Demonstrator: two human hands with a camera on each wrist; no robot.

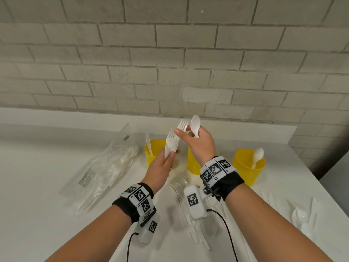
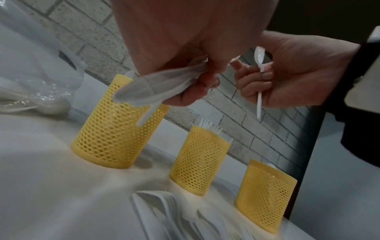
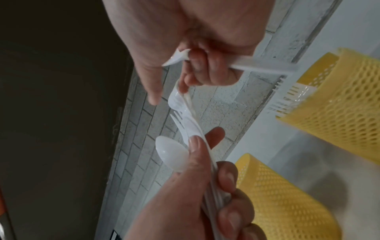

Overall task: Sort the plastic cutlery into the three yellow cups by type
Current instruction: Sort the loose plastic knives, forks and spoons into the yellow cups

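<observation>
My left hand (image 1: 172, 154) grips a bundle of white plastic cutlery (image 1: 171, 143), forks and a spoon (image 3: 170, 154), raised above the table. My right hand (image 1: 187, 132) holds a white spoon (image 1: 195, 125) in its curled fingers and pinches a fork (image 1: 182, 124) from the bundle's top. Three yellow mesh cups stand behind: the left cup (image 1: 154, 157) has a knife, the middle cup (image 2: 199, 162) has forks and is mostly hidden behind my right wrist in the head view, and the right cup (image 1: 249, 169) has a spoon.
Loose white cutlery (image 1: 182, 207) lies on the white table (image 1: 47, 186) under my wrists, with more pieces (image 1: 306, 212) near the right edge. A clear bag of cutlery (image 1: 105, 171) lies at the left. A brick wall runs behind the cups.
</observation>
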